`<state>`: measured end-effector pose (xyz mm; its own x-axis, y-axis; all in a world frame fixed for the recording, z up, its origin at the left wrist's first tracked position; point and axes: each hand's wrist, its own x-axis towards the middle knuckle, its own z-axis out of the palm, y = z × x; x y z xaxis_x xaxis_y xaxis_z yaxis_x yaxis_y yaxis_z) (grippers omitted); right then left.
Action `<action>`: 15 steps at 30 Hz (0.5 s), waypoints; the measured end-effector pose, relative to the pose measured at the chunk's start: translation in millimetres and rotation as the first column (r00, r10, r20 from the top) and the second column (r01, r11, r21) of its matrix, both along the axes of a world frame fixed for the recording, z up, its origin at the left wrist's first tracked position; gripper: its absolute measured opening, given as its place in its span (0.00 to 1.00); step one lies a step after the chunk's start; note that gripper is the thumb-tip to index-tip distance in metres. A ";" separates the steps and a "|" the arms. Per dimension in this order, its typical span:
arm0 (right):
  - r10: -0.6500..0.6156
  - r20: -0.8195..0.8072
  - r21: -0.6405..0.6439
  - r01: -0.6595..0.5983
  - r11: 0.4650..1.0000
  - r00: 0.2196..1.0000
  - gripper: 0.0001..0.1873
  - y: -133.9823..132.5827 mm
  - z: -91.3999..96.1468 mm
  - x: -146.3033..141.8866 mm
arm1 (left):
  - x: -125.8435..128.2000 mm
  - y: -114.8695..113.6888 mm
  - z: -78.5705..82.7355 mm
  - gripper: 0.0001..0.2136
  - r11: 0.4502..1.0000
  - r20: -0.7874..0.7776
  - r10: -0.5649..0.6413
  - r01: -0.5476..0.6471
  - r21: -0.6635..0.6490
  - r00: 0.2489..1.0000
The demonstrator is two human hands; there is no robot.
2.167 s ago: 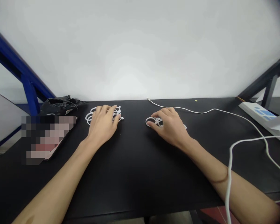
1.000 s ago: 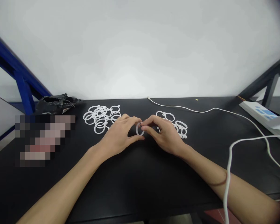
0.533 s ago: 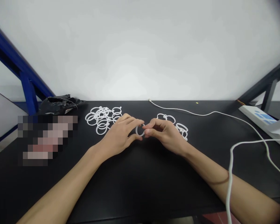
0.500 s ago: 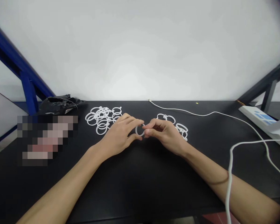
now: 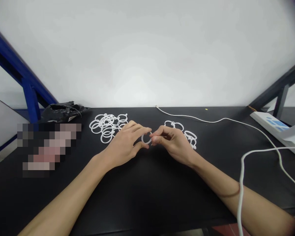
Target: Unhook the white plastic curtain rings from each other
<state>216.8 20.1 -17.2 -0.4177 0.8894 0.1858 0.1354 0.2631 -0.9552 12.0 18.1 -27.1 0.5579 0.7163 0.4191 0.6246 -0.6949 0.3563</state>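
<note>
Left hand [image 5: 125,141] and right hand [image 5: 175,141] pinch a white ring [image 5: 142,138]; blue markings [image 5: 276,124] at far right are illegible.

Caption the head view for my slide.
Both hands hold a white ring at a black table, more rings lying on either side.

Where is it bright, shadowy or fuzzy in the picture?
Head view: the wall glows brightest low near its middle; head view: a curved shadow crosses the right forearm beside the thick white cable; head view: square blocks blur a patch at left.
</note>
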 end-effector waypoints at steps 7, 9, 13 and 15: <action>-0.214 0.093 0.193 0.194 0.962 0.972 0.15 13.8 -5.3 6.8 | -10.1 9.2 0.3 0.18 0.982 -0.036 0.184 -0.183 0.041 0.982; -0.438 0.196 0.384 0.342 0.857 0.877 0.15 24.6 -5.1 18.3 | -20.1 16.6 -3.2 0.19 0.936 -0.061 0.344 -0.336 0.107 0.937; -0.638 0.489 0.611 0.288 0.738 0.595 0.18 43.5 -6.9 41.7 | -41.3 29.3 -13.5 0.21 0.819 -0.106 0.566 -0.543 0.185 0.818; -0.588 0.632 0.569 0.211 0.794 0.505 0.20 47.5 -9.4 47.0 | -47.9 32.3 -18.0 0.23 0.777 -0.119 0.626 -0.602 0.184 0.771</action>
<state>263.9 67.7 -26.6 -0.1785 0.9233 0.3400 0.9234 0.2765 -0.2662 -35.9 50.4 -45.1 0.0858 0.8764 0.4738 0.9739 -0.1741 0.1456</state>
